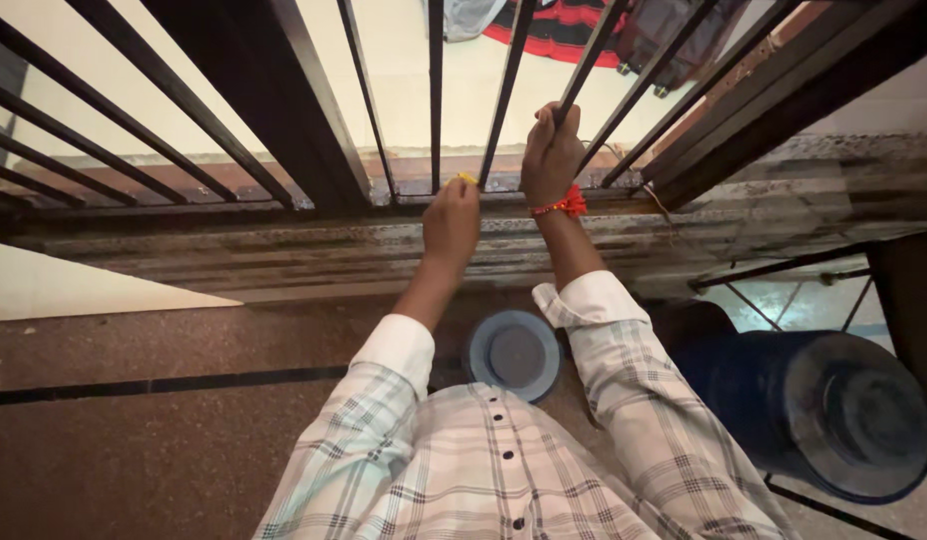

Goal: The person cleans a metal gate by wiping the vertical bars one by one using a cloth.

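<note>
The right hand [552, 150] is wrapped tight round a dark metal window bar [576, 80]; just beside it, the left hand [452, 220] pinches a small yellow object [468, 178] against the stone sill [284, 250].

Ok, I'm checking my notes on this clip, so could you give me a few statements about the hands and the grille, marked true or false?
1. The right hand grips a black bar of the grille. True.
2. The left hand holds a small yellow thing. True.
3. The red band is on the left wrist. False: it is on the right wrist.
4. The blue drum stands at the person's left. False: it stands at the right.
</note>
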